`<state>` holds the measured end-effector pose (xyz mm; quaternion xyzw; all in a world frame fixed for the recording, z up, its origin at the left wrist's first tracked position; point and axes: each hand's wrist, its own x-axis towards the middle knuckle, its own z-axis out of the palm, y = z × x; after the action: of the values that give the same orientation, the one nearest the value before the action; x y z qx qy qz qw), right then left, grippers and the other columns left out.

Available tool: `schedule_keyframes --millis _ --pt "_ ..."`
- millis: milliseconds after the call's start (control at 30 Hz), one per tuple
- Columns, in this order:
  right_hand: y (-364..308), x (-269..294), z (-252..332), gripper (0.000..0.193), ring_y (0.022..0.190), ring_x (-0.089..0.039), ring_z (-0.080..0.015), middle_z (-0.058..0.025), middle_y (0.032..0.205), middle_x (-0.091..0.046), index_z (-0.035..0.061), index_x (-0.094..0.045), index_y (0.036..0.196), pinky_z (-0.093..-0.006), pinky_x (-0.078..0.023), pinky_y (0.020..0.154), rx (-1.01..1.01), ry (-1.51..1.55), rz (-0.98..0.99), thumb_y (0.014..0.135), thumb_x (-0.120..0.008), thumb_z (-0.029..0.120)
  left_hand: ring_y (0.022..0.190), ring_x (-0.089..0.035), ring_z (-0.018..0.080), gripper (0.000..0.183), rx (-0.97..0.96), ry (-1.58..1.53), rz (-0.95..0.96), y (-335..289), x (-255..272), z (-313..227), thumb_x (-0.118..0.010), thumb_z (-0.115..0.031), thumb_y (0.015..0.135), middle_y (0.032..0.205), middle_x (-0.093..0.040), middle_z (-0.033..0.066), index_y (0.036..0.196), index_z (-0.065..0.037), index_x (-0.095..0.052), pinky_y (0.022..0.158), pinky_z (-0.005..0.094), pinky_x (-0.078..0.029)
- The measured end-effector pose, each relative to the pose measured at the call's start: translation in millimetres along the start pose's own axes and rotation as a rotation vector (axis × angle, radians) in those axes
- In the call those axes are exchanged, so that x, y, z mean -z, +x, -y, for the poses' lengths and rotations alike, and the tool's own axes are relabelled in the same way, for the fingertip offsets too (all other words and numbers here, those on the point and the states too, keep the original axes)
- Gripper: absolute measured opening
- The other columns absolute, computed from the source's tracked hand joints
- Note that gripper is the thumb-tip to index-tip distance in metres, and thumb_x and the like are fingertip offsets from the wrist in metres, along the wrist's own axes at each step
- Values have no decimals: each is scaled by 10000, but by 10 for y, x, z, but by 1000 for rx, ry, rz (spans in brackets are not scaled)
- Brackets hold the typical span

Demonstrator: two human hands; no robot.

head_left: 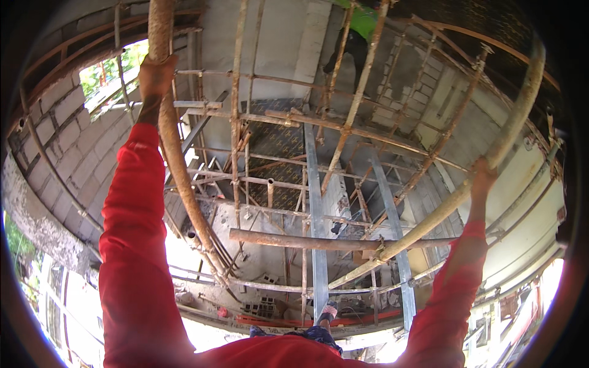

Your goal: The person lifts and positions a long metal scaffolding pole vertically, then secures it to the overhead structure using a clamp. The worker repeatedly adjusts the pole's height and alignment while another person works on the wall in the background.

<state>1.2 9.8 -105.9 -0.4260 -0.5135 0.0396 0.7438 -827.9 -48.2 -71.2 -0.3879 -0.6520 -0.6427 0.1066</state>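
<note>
Both my arms, in red sleeves, reach up and outward. My left hand [156, 77] is wrapped round a thick, rusty scaffold pole [174, 138] on the left. On the right, another long rusty scaffold pole [512, 132] slants across, and my right hand [483, 174] grips it. Between my arms runs a shorter horizontal pipe [282, 240]. Below it, a narrow grey metal plank [316, 245] stretches away from me, with my foot [330, 310] on or beside its near end; contact cannot be made out.
A second metal plank [392, 239] lies to the right. Thinner scaffold tubes [270, 116] cross throughout, with gaps down to a dark patterned sheet [270, 138] and rubble. Block walls [67, 132] stand at the sides. A person in green [363, 24] is at the far top.
</note>
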Motion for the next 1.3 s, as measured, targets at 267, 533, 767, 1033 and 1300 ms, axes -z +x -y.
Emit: schedule_keyframes --millis 267,533,767,1033,1300 --pt "30 -11 -43 167 617 -593 -175 -72 786 -630 -20 -636 997 -324 -489 534 -64 86 5 881 -688 88 730 -751 224 538 -2 -68 9 -37 -20 -26 -743 -445 759 878 -757 135 1071 -8 -710 764 360 -583" --pt "20 19 -65 169 595 -599 -179 -81 765 -636 -24 -631 984 -329 -497 509 -4 78 22 880 -709 84 762 -741 229 592 52 31 7 106 -76 119 -751 -490 751 886 -755 128 1123 -32 -701 771 374 -572" --pt "-131 -115 211 473 587 -630 -256 -93 748 -664 -58 -595 1168 -410 -523 544 28 -158 -140 835 -767 230 699 -731 223 583 -3 -71 -32 250 -206 324 -743 -516 779 816 -744 119 1071 -13 -703 712 367 -567" --pt "-378 -1350 680 584 1095 -623 -318 -147 1274 -605 75 -579 1352 -464 -524 916 507 -401 -25 829 -723 290 673 -699 183 512 13 49 -48 142 -143 220 -734 -457 780 759 -718 101 1030 -13 -693 641 359 -549" --pt "1030 -2598 -674 689 1136 -653 -341 -242 1316 -612 5 -425 1495 -463 -555 946 62 -687 345 951 -629 374 588 -565 91 412 -71 -117 -135 494 -270 909 -755 -407 866 727 -659 26 1017 -33 -675 517 298 -439"
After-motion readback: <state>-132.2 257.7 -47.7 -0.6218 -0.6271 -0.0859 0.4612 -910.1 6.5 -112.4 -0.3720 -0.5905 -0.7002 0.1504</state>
